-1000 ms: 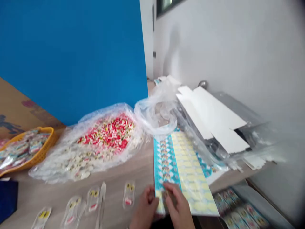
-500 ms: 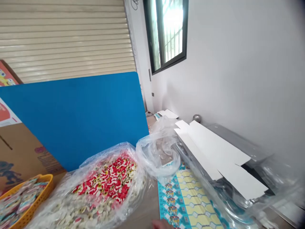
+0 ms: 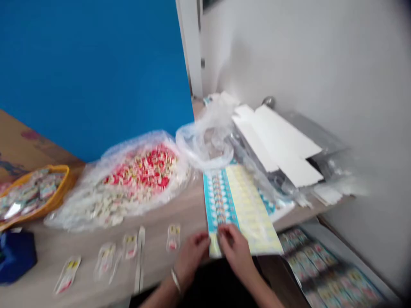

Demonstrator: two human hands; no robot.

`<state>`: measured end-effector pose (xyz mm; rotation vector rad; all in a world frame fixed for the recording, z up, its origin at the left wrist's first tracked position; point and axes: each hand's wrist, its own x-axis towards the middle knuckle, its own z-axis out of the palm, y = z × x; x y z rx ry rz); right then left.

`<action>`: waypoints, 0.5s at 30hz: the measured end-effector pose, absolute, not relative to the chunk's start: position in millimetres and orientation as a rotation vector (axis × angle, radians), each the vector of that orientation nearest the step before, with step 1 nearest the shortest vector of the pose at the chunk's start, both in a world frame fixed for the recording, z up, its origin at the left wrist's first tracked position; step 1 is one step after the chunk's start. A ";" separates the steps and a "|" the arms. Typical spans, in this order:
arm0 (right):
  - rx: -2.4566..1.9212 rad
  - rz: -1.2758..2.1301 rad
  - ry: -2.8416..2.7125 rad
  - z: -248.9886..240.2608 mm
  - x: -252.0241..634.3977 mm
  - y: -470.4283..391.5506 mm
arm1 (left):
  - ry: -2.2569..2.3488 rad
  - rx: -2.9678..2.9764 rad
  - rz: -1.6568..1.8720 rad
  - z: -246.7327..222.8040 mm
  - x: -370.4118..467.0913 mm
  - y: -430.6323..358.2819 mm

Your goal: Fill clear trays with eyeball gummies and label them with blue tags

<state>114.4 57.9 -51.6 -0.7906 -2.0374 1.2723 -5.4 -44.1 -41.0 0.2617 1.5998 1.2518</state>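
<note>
My left hand (image 3: 192, 253), with a band at the wrist, has its fingers pinched at the left edge of a small pale yellow card (image 3: 214, 247). On that card's other side is my right hand (image 3: 236, 248), fingers curled against it. Both are blurred, and the card's details cannot be read. Beneath and beyond them lies a printed sheet (image 3: 221, 194), blue with repeated figures and a yellow part (image 3: 253, 209) to its right. Left of my hands, a small transparent pack (image 3: 174, 237) with yellow and red pieces rests on the table (image 3: 160, 273).
A plastic bag of red and cream pieces (image 3: 144, 171) spreads at the back. Leftward are more packs (image 3: 69, 273), a white-handled tool (image 3: 140, 256) and a yellow basket (image 3: 66, 184). White folded card (image 3: 282, 137) lies right; printed packs (image 3: 321, 261) sit lower right.
The view has tilted down, bringing the near table and both hands into sight. Before, only a fingertip showed at the bottom edge.
</note>
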 end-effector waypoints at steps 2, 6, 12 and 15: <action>-0.803 1.319 -2.079 -47.2 115.6 60.1 | 1.449 0.163 1.358 -37.7 -2.5 -45.8; -0.760 1.363 -2.144 -43.6 114.6 60.2 | 1.447 0.032 1.387 -32.7 -1.4 -46.6; -0.741 1.243 -2.305 -45.3 105.7 58.7 | 1.516 0.097 1.388 -35.3 -0.3 -43.9; -0.711 1.133 -2.365 -51.0 104.3 57.8 | 1.627 0.171 1.379 -45.9 0.8 -44.9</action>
